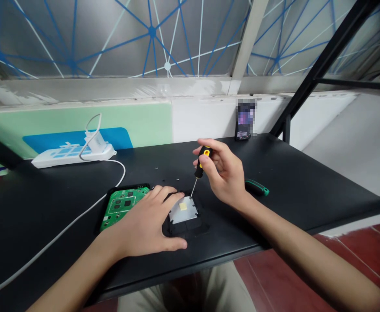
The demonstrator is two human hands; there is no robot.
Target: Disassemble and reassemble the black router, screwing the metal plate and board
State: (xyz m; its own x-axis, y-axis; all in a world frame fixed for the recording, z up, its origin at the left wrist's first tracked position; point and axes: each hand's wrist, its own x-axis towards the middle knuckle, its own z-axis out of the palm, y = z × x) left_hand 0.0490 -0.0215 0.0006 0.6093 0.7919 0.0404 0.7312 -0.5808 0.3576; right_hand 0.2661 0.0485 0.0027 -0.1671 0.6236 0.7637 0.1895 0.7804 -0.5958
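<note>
My right hand [224, 171] is closed around a black and yellow screwdriver [206, 157], its thin shaft slanting down to the far corner of a silver metal plate [183, 213]. The plate carries a small cream square pad and sits in a black plastic housing [190, 226]. My left hand [151, 221] lies over the housing's left side with fingers spread, thumb at its near edge. Beneath and beyond that hand, a green circuit board [121, 206] rests in a black frame, partly covered by my fingers and wrist.
A green and black tool handle [257, 187] lies behind my right wrist. Several tiny screws [177, 179] are scattered beyond the housing. At the back left, a white power strip [74, 155] holds a charger [96, 141] with a white cable [60, 234]. A phone [244, 121] leans on the wall.
</note>
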